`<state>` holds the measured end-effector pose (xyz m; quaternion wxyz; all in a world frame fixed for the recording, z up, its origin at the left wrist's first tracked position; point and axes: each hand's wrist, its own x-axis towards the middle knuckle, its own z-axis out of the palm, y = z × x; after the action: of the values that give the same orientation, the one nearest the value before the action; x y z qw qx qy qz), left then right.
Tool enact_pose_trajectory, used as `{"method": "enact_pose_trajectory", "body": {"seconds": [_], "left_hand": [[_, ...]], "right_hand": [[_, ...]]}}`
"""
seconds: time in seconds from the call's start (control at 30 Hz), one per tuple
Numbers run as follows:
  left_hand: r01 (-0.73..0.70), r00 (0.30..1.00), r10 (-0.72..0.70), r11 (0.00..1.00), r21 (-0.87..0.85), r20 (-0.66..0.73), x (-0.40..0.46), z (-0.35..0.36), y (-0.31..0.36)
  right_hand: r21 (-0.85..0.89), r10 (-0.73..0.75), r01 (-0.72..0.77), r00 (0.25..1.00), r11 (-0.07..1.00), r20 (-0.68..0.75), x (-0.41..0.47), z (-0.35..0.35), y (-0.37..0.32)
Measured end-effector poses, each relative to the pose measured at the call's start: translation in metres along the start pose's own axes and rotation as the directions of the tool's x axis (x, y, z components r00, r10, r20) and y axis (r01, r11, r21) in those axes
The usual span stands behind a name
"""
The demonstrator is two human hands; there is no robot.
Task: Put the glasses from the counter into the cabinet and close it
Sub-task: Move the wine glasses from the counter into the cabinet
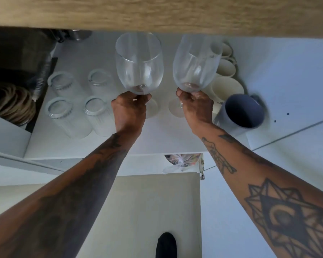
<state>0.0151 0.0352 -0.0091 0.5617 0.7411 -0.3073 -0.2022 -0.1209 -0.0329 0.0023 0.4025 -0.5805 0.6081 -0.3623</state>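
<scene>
Both hands are inside the open cabinet, each pinching a wine glass by the stem just under the bowl: the left hand (pixel 130 107) holds the left wine glass (pixel 139 64), the right hand (pixel 195 107) the right wine glass (pixel 196 62). Their feet sit on or just above the white shelf (pixel 157 135), bowls near but apart. Four tumblers (pixel 71 101) crowd nine o'clock and a grey mug (pixel 241 112) with cream mugs (pixel 226 84) three o'clock, leaving bare shelf toward its six o'clock edge.

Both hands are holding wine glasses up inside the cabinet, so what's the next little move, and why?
Probably let go and draw both hands back. The left hand and right hand each grip a wine glass, left one and right one, by the stem, and the feet seem to rest on the white shelf, between the tumblers and the blue mug.
</scene>
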Motion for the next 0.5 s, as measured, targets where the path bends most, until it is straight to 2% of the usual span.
{"method": "enact_pose_trajectory", "body": {"seconds": [0.2, 0.37, 0.5], "left_hand": [[0.015, 1.0, -0.015, 1.0, -0.019, 0.021, 0.014, 0.007, 0.003], [-0.01, 0.999, 0.007, 0.996, 0.086, 0.042, 0.01, 0.0, 0.01], [-0.038, 0.997, 0.028, 0.987, 0.153, 0.071, -0.006, -0.024, 0.018]], "right_hand": [[-0.01, 0.012, -0.012, 1.0, 1.0, 0.011, 0.012, 0.006, -0.007], [0.019, 0.046, -0.047, 0.996, 0.999, 0.076, 0.004, 0.0, -0.011], [-0.071, 0.042, -0.037, 0.997, 0.997, 0.068, -0.018, -0.015, -0.021]]}}
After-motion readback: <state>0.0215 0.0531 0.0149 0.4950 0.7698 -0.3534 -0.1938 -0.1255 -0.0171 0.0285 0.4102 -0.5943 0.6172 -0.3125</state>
